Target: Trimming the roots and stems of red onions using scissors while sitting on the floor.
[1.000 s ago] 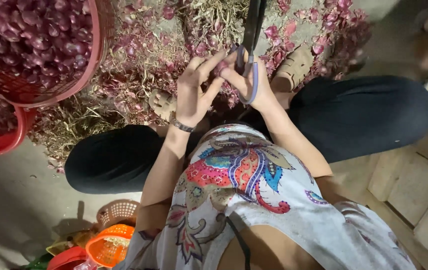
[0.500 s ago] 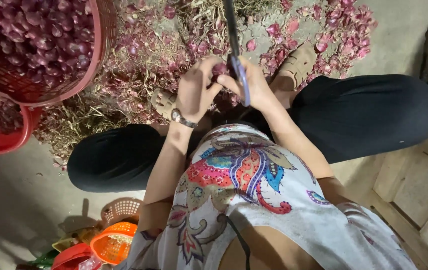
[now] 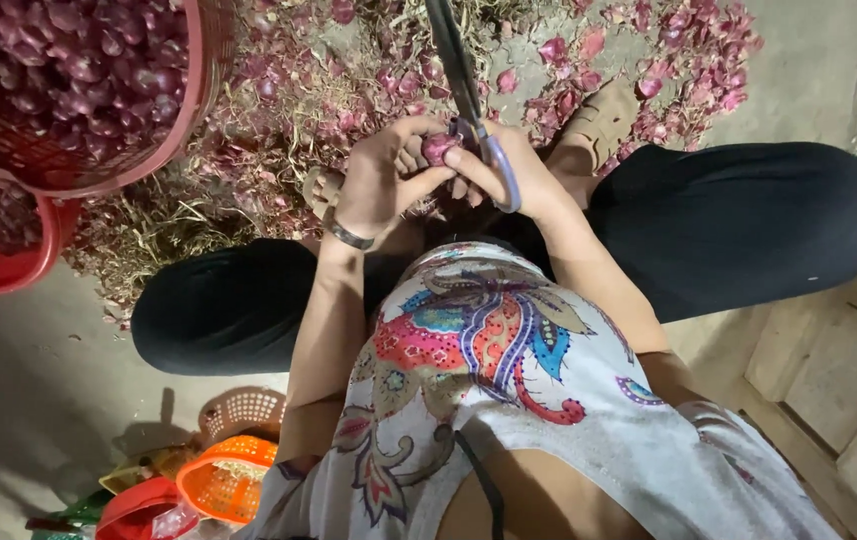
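Left hand (image 3: 381, 185) pinches a small, firm, light purple shallot (image 3: 439, 148) by its papery sides while right hand (image 3: 509, 175) grips blue-handled steel scissors (image 3: 469, 95).

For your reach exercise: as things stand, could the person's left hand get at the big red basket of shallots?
Probably yes, once freed: the left hand now holds a shallot against the scissors, and the red basket sits just to its left, with only loose peelings between.
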